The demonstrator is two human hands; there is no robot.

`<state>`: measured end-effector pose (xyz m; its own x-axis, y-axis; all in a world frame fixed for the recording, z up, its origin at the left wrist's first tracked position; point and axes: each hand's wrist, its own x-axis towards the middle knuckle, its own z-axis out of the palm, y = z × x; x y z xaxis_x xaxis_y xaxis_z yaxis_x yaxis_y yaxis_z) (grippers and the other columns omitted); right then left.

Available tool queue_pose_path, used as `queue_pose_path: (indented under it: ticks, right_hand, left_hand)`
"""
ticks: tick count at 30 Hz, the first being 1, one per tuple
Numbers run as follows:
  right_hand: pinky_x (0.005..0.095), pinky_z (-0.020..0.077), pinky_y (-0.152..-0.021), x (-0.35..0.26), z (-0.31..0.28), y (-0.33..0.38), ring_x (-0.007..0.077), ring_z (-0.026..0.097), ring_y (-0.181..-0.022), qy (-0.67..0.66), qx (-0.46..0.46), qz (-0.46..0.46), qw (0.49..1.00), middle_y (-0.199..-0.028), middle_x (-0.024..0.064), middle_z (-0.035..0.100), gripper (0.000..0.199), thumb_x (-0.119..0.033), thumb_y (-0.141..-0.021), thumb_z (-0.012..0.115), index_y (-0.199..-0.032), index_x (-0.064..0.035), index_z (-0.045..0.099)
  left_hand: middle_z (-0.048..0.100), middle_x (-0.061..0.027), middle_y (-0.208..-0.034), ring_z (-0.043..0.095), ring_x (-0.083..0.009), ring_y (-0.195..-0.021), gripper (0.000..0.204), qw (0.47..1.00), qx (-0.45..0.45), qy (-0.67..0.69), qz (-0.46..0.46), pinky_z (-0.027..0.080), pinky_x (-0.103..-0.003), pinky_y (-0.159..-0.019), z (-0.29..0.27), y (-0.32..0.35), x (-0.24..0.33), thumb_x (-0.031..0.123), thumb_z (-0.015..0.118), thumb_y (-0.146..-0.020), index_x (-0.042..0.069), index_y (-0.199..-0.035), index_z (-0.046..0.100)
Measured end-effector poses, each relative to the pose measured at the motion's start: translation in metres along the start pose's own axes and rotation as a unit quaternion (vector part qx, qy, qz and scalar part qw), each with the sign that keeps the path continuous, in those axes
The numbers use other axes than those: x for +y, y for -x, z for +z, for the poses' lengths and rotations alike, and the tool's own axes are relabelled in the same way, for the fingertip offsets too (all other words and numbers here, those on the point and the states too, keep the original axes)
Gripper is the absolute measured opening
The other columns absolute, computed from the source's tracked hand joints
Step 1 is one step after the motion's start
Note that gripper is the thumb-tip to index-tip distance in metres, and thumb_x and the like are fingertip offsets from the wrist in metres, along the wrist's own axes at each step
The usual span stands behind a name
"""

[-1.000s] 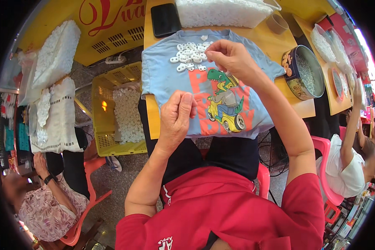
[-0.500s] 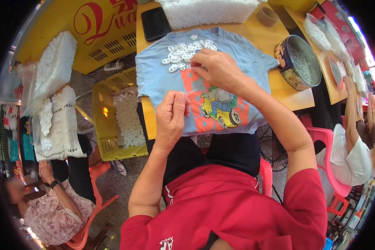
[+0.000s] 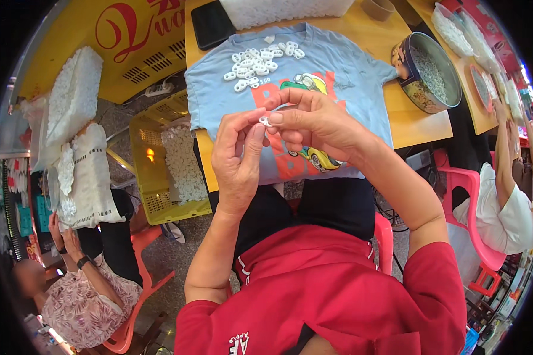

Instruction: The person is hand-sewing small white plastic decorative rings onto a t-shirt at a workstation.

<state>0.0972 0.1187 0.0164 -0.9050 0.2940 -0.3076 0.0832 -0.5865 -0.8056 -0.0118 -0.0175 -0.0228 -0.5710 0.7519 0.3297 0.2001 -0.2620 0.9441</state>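
Observation:
Between my two hands, above a light blue T-shirt (image 3: 210, 97) spread on the table, is a small white plastic piece (image 3: 265, 122). The thumb and forefinger of my right hand (image 3: 326, 121) pinch it. My left hand (image 3: 236, 160) is closed, its thumb and fingertips right up against the same piece. Whether those fingers hold anything tiny of their own is hidden. Beyond my hands a loose pile of white oval pieces with two holes (image 3: 253, 64) lies on the shirt.
A round tin (image 3: 416, 94) of small metal parts stands at the table's right. At the back are a dark phone (image 3: 212, 25), a tub of white pieces (image 3: 290, 12) and a small bowl (image 3: 378, 8). A yellow crate (image 3: 151, 195) stands left; people sit on both sides.
My right hand has come back from the pile toward me with a white piece. My left hand has opened its fist somewhat and met it. The person at left has moved their hands.

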Motion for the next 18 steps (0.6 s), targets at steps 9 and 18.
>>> queue_pose_path:
  ticks: [9, 18]
  right_hand:
    - [0.0214, 0.0381, -0.053, 0.006, -0.002, 0.006, 0.0067, 0.050, -0.061, -0.074, -0.040, 0.018, 0.996, -0.084, 0.0044, 0.062, 0.019, -0.018, -0.089, 0.068, -0.100, -0.0056, 0.059]
    - [0.0223, 0.0506, -0.072, 0.015, -0.005, 0.015, 0.0075, 0.062, -0.080, 0.270, 0.048, -0.177, 0.945, -0.089, 0.0024, 0.064, 0.013, -0.007, -0.090, 0.065, -0.100, 0.0011, 0.063]
  left_hand:
    - [0.057, -0.0018, -0.093, 0.057, -0.0079, -0.083, 0.011, 0.978, -0.021, 0.190, -0.083, 0.046, -0.021, -0.072, -0.004, 0.000, 0.002, 0.004, 0.059, -0.093, 0.000, -0.103, 0.058]
    - [0.056, -0.0018, -0.091, 0.054, -0.0074, -0.080, 0.007, 0.992, -0.094, 0.019, -0.077, 0.045, -0.021, -0.073, -0.008, -0.002, 0.011, 0.001, 0.058, -0.092, -0.001, -0.099, 0.056]
